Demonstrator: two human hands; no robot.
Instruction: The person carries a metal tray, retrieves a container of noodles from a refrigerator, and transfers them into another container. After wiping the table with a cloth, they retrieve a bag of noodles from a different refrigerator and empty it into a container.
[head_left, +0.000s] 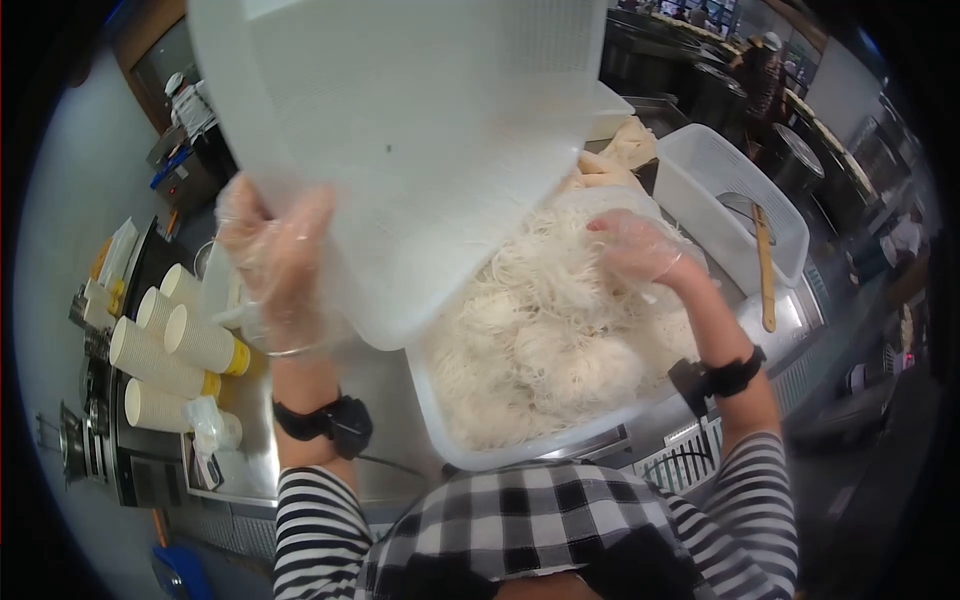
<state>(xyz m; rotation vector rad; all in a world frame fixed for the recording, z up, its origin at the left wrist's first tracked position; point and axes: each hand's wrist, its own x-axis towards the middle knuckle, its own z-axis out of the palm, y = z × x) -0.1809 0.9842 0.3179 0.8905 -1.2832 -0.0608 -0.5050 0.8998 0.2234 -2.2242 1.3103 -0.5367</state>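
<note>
My left hand (285,250), in a clear plastic glove, grips the near-left edge of a white plastic tub (400,180). The tub is raised and tipped, blocking much of the view ahead. Beneath it, a second white tub (435,425) holds a large heap of thin white noodles (545,350). My right hand (638,247), also gloved, rests at the far right of the heap, touching noodles. One finger is stretched to the left; the other fingertips are partly hidden and blurred.
Stacked paper cups (160,355) stand on the left counter. At the right, another white tub (690,165) has a wooden-handled strainer (765,265) leaning in it. Pale dough-like pieces (625,150) lie behind the noodles. Co-workers (195,115) stand farther off.
</note>
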